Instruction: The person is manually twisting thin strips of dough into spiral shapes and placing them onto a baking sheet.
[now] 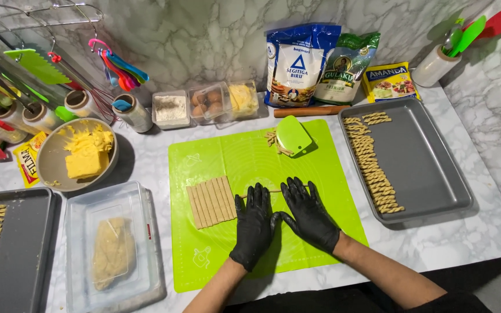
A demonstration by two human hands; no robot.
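Grip: I see both gloved hands laid flat, fingers spread, palms down on the mat at lower centre of the frame; neither is clenched around anything. The left hand [253,225] and right hand [308,214] press side by side on a thin dough strip [273,191], whose ends just show past the fingers.

Step in hand: I judge this to be rolling one cut strip under the palms into a rope, ahead of twisting it.

Dough strips: a row of cut strips [211,202] lies just left of the left hand, on the green mat [233,150], touching nothing else.

Scraper: a green scraper [293,135] rests at the mat's upper edge, with a few loose strips [273,141] beside it.

Right tray: the grey tray [430,168] at right holds a column of finished twists [371,162] along its left side; most of it is bare.

Left side: a second tray [24,255] at lower left carries more twists, a clear tub [114,249] holds spare dough, and a bowl [76,153] holds yellow butter.

Next move: in my judgement it calls for even, light pressure, palms moving in opposite directions so the strip twists without snapping, then a lift to the right tray's open space.
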